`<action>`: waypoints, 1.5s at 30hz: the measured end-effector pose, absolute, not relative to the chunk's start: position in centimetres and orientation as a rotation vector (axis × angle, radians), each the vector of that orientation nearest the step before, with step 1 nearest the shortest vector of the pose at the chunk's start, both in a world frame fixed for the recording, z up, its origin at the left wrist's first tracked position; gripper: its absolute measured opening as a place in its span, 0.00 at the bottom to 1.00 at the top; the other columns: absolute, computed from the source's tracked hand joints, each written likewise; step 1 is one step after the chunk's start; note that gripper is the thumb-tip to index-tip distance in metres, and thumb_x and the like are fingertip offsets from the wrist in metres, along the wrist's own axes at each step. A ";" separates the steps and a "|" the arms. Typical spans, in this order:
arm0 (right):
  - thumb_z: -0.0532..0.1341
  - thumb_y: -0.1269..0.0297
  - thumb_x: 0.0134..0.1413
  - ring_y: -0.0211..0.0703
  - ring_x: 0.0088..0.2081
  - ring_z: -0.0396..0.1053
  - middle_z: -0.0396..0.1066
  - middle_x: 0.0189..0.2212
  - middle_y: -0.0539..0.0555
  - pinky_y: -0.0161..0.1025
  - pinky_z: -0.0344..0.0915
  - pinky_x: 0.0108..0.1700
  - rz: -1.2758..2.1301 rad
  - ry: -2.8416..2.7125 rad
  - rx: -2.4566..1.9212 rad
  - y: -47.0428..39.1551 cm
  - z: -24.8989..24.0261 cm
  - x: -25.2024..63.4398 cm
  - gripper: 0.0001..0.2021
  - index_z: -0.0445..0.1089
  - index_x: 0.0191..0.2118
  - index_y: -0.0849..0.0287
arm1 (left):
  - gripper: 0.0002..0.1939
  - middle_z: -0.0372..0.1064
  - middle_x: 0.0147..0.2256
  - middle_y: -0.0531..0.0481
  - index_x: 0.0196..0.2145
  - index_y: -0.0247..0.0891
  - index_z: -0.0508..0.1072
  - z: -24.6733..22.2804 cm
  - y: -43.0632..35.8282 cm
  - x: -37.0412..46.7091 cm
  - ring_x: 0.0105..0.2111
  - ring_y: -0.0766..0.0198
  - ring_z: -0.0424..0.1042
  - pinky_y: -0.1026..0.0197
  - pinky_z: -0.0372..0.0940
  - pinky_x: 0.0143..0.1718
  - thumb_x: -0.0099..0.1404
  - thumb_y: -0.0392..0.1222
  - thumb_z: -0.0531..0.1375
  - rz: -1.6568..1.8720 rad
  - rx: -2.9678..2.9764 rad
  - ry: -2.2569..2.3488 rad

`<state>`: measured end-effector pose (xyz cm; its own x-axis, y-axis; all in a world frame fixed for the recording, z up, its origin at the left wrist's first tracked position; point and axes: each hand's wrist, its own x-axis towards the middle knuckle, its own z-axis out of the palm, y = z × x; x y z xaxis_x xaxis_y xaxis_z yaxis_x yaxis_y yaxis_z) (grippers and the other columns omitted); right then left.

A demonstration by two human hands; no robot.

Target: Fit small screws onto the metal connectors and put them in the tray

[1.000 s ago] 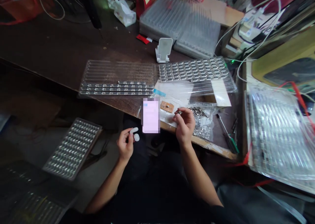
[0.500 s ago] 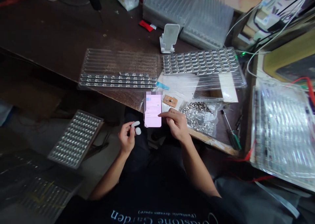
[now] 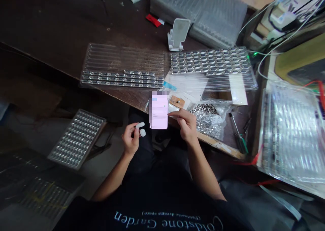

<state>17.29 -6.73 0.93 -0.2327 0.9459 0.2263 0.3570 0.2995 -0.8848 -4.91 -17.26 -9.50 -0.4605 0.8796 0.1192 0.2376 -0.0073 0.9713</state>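
Note:
My left hand (image 3: 131, 138) is closed around a small white rounded object (image 3: 141, 129) in two parts, which looks like an open earbud case. A phone (image 3: 159, 113) with a lit pinkish screen, partly blurred out, is at the table's front edge, to the right of that hand. What supports the phone's lower end I cannot tell. My right hand (image 3: 187, 125) holds nothing. Its index finger points left, the tip at the phone's right edge, while the other fingers curl under.
Behind the phone lie two clear trays, the left tray (image 3: 111, 56) and the right tray (image 3: 238, 80), with rows of metal parts. A bag of metal pieces (image 3: 209, 121), a screwdriver (image 3: 238, 136) and a white phone stand (image 3: 179, 35) are nearby. Another filled tray (image 3: 77, 139) stands lower left.
My right hand has drawn slightly right, its fingertip going from over the screen to the phone's edge. My left hand keeps its hold. The view has shifted a little.

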 end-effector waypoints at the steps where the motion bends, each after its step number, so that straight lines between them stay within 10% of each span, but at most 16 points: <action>1: 0.52 0.69 0.55 0.44 0.29 0.69 0.72 0.26 0.52 0.41 0.62 0.35 0.917 -1.764 -1.191 -6.7 0.9 17.3 0.17 0.80 0.34 0.56 | 0.16 0.78 0.34 0.47 0.47 0.35 0.75 -9.5 -17.2 -4.9 0.24 0.68 0.74 0.68 0.70 0.25 0.73 0.51 0.61 1.502 1.158 1.721; 17: 0.51 0.69 0.53 0.41 0.25 0.64 0.65 0.20 0.49 0.39 0.58 0.31 0.916 -1.749 -1.193 -6.6 1.2 16.9 0.11 0.64 0.22 0.55 | 0.19 0.76 0.32 0.49 0.47 0.35 0.75 -9.3 -17.1 -4.9 0.24 0.68 0.74 0.68 0.70 0.25 0.73 0.54 0.60 1.470 1.171 1.749; 45: 0.52 0.69 0.53 0.43 0.28 0.70 0.73 0.24 0.50 0.40 0.64 0.35 0.951 -1.764 -1.246 -6.8 1.1 16.9 0.12 0.72 0.26 0.55 | 0.18 0.79 0.37 0.45 0.48 0.35 0.74 -8.9 -17.3 -4.9 0.27 0.66 0.77 0.67 0.71 0.26 0.73 0.53 0.59 1.444 1.141 1.736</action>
